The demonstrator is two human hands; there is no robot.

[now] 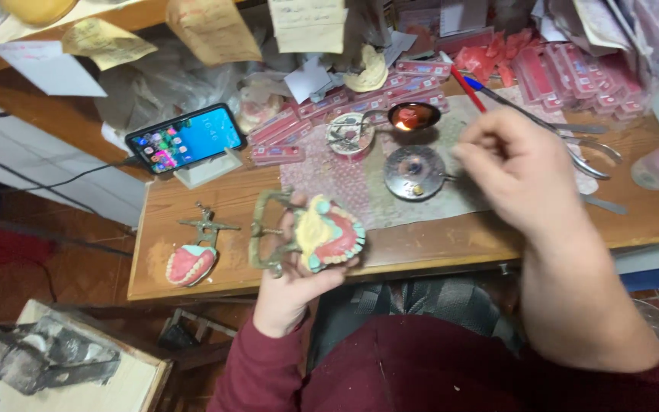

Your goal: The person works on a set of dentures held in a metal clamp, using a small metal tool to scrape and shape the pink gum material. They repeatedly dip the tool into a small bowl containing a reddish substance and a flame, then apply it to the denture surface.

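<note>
Fingers (293,268) of the left hand (287,286) are closed around a brass-framed denture model (322,235), pink and glossy; the right hand (516,175) is curled shut on a thin metal tool (532,118) above the wooden table (215,206).

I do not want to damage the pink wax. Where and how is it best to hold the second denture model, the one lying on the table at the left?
Probably by the metal frame of the second denture model, coming from above: the frame projects clear beyond the pink wax.
</note>
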